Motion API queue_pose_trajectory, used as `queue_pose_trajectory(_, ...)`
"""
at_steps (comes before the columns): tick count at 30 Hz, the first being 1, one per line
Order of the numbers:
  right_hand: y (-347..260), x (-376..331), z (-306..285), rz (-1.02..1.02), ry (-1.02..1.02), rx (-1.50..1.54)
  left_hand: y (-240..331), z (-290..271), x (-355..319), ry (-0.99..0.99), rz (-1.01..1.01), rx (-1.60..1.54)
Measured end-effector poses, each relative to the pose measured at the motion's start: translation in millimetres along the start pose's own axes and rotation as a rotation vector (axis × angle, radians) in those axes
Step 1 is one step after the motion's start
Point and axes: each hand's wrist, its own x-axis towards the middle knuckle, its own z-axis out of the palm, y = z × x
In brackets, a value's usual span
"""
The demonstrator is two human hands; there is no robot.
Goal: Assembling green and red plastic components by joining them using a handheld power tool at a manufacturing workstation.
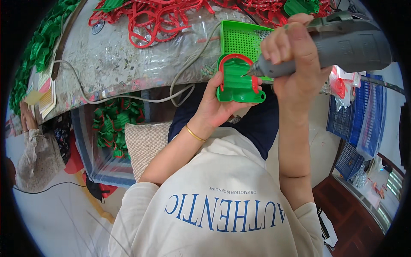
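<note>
Left hand [214, 105] grips small green moulded plastic part w/ red curved strip [237, 81] from below; right hand [293, 55] clenched on grey electric screwdriver [338, 47], tip touching part. Prob. light, stiff, smooth; best held at edges.

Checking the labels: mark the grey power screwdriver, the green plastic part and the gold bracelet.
grey power screwdriver [342, 45], head view, on its body.
green plastic part [236, 81], head view, on its ribbed face.
gold bracelet [195, 134], head view, on the band at the left wrist.
</note>
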Motion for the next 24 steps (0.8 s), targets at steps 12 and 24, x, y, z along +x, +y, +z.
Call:
queue_pose_trajectory(12,11,-18,18,0.053,-0.030,0.010,-5,1,-6,0.010,-0.005,-0.021)
queue_pose_trajectory(24,13,-19,17,0.049,-0.115,-0.027,-3,11,-12,0.074,-0.023,0.033)
